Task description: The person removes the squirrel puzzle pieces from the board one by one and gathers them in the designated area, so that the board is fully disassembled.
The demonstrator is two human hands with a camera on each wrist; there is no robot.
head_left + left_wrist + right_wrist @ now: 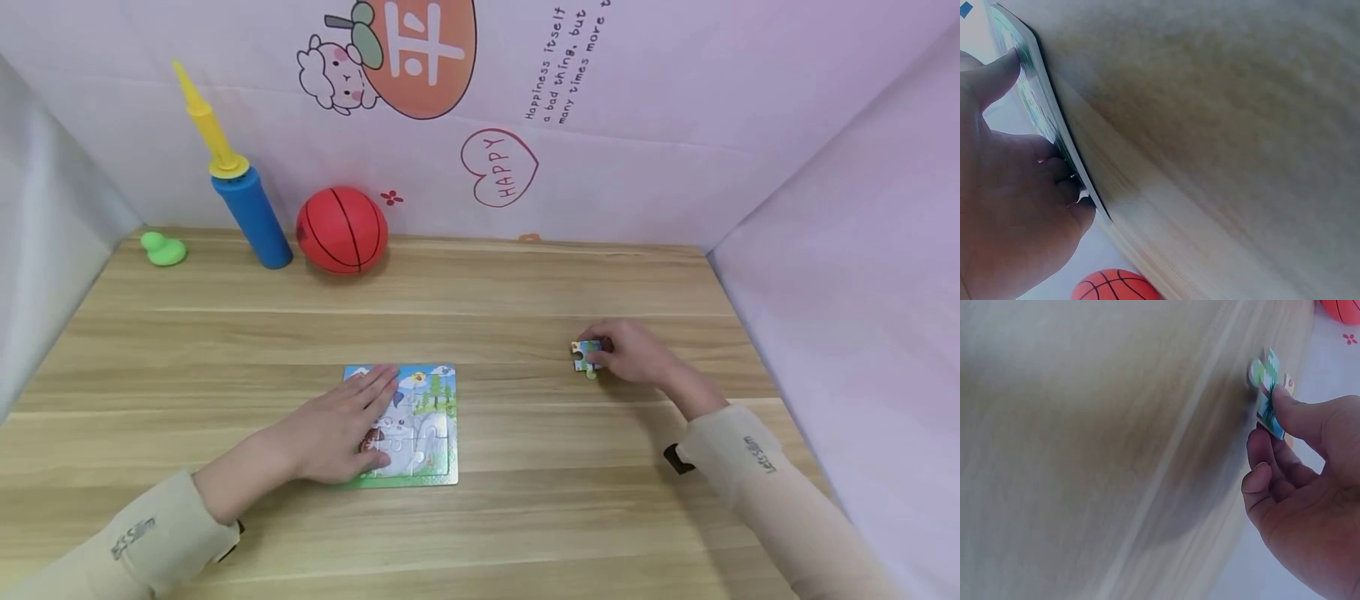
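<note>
In the head view a square jigsaw puzzle [431, 417] lies on the table, its pieces fitted in a tray-like board and showing a grey cartoon animal, trees and sky. My left hand [341, 429] rests on the puzzle's left part with straight fingers and covers it. The left wrist view shows the thumb [1000, 78] on the puzzle's face, close to its edge. Off to the right, my right hand [630, 354] pinches a small jigsaw piece [587, 357] between thumb and fingers. Green and blue print and rounded tabs show on this piece [1269, 394] in the right wrist view.
Along the back of the wooden table [525, 533] stand a red ball [342, 231] with black lines, a blue and yellow hand pump [255, 218] and a green toy duck [163, 250]. A printed white cloth [637, 175] hangs behind, with more cloth at both sides.
</note>
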